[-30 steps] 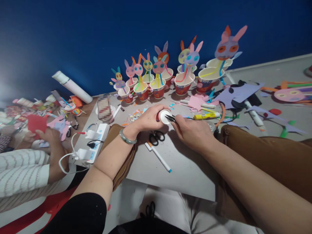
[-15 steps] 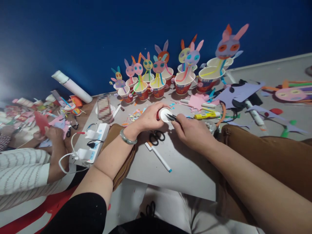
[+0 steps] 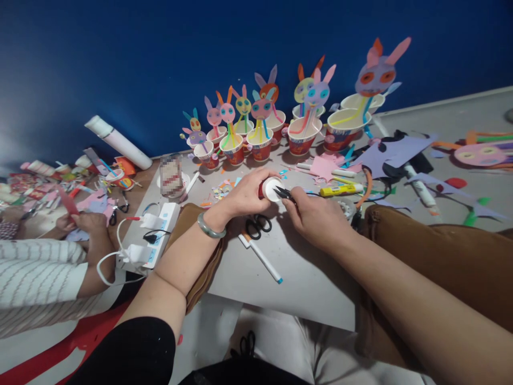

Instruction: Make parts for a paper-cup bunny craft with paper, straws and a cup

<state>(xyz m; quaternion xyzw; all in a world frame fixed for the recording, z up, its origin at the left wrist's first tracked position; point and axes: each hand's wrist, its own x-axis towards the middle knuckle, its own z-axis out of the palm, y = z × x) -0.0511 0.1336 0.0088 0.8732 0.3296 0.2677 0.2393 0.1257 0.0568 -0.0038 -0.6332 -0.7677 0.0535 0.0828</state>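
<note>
My left hand [image 3: 246,193] is closed around a paper cup [image 3: 273,189], its white round base turned toward me and a bit of red side showing. My right hand [image 3: 315,214] grips black pointed scissors [image 3: 284,193], mostly covered by the fingers. Their tips touch the white base of the cup. Just below the cup, a second pair of scissors [image 3: 258,227] with black loop handles lies on the table. Beside it is a white marker [image 3: 264,261] with a blue end.
Several red-and-white cups [image 3: 260,144] with paper rabbit heads stand along the blue wall. A power strip [image 3: 162,235] lies left, near a co-worker's striped sleeve [image 3: 44,272]. Paper scraps [image 3: 395,155] and a yellow marker [image 3: 340,190] lie right; brown cushions [image 3: 433,251] flank the table.
The cup has shifted very slightly to the right, with the scissors still against its base. At the left, the co-worker's hands have turned the red paper a little.
</note>
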